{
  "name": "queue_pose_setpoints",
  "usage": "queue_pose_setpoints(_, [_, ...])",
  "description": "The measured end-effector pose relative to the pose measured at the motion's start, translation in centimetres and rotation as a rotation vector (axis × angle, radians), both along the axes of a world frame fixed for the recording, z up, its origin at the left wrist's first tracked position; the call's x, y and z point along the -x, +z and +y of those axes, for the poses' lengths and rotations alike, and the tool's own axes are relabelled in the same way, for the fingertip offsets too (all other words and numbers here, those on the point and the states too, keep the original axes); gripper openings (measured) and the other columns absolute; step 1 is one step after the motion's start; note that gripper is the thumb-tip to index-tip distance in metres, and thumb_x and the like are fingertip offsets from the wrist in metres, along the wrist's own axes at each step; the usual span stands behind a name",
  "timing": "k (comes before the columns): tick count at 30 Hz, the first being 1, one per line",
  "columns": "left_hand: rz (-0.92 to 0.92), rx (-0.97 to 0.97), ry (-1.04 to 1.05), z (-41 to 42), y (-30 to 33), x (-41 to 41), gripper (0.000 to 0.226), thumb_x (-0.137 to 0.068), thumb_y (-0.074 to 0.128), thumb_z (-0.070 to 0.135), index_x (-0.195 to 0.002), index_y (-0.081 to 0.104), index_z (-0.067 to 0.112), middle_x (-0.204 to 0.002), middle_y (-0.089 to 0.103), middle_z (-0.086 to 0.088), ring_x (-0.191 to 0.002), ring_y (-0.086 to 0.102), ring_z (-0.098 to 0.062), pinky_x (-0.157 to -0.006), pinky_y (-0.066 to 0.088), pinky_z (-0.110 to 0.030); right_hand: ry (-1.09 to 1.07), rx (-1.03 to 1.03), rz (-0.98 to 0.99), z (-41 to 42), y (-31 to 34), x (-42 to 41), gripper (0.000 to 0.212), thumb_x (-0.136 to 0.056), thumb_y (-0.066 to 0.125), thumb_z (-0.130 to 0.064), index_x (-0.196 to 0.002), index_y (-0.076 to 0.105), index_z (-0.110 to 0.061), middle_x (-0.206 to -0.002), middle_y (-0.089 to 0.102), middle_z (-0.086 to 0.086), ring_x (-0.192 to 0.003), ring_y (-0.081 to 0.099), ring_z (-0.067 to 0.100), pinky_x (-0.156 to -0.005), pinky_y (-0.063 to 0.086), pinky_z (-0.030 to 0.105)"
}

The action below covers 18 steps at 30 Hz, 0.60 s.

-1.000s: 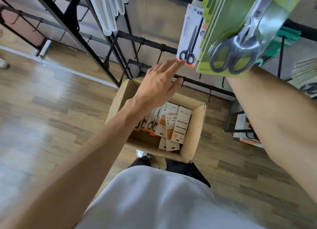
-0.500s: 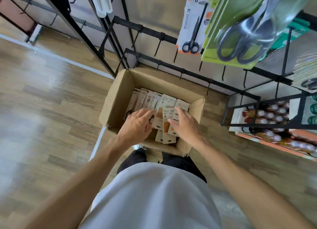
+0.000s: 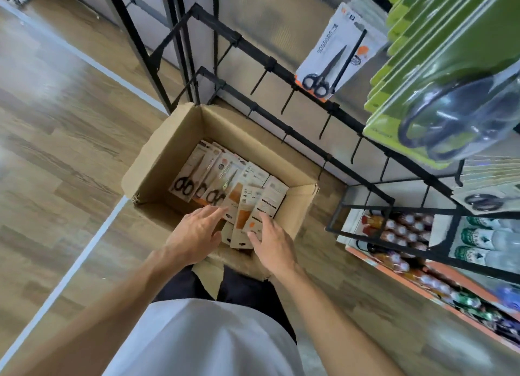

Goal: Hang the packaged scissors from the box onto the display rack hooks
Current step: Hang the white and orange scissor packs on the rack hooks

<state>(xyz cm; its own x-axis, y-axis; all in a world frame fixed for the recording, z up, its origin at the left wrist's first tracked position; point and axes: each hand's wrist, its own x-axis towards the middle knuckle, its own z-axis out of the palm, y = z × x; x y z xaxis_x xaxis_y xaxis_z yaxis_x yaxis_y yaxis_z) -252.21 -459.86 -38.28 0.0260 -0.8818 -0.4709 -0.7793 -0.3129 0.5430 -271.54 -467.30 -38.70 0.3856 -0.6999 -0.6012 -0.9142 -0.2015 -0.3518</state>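
Reaching into the box (image 3: 157, 161) on the floor, both hands sit over the near end of the packs (image 3: 225, 184). Left hand (image 3: 194, 235): fingers straight and slightly spread, tips resting on an orange-and-white pack. Right hand (image 3: 274, 242): fingers extended, loosely spread, touching the card edge beside it. Neither pinches a pack yet, as far as can be seen.

Packs lie overlapped in the box, some face up showing black handles, some face down. One white pack (image 3: 329, 57) already hangs on the rack (image 3: 304, 139), upper row; several hooks (image 3: 287, 102) below and left of it stand bare. Green packs (image 3: 422, 74) crowd the right side.

Risks, judged:
- Overlapped cards could come up two at a time, with the extra one dropping back or onto the floor.
- Thin card may bend if gripped by a corner.
- Hang hole is not visible from here; a pack lifted face down would need turning before it meets a hook.
- Hooks jut toward the person; a rising forearm could catch one.
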Motion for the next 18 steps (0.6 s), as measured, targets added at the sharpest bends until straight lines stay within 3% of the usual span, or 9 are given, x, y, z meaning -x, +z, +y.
queue_pose_setpoints(8, [0.022,0.022,0.098,-0.1,-2.9,0.0,0.057,-0.092,0.059,0.019,-0.147,0.042,0.022,-0.142,0.053,-0.005,-0.131,0.05,-0.026,-0.104,0.044,-0.038,0.013,-0.064,0.045,-1.7,-2.1,-0.5,0.053,-0.101,0.052,-0.041,-0.145,0.035,-0.018,-0.143,0.053,0.007,-0.124,0.056,0.024,-0.095,0.048,0.036])
queue_pose_setpoints(14, [0.028,-0.098,0.09,0.1,-7.0,-0.7,0.062,-0.093,0.055,0.02,-0.151,0.034,0.023,-0.149,0.045,-0.007,-0.137,0.041,-0.028,-0.111,0.039,-0.042,-0.103,-0.205,0.152,-0.7,-8.6,-0.2,0.051,-0.099,0.058,-0.039,-0.142,0.04,-0.018,-0.139,0.055,0.007,-0.122,0.056,0.026,-0.09,0.045,0.035])
queue_pose_setpoints(18, [0.006,-0.145,0.06,-0.3,-10.3,-1.0,0.062,-0.095,0.054,0.023,-0.152,0.031,0.023,-0.148,0.046,-0.01,-0.136,0.041,-0.03,-0.11,0.038,-0.042,-0.262,-0.27,0.189,-0.1,-14.0,0.0,0.067,-0.092,0.069,-0.037,-0.144,0.037,-0.009,-0.14,0.052,0.014,-0.129,0.052,0.032,-0.104,0.044,0.039])
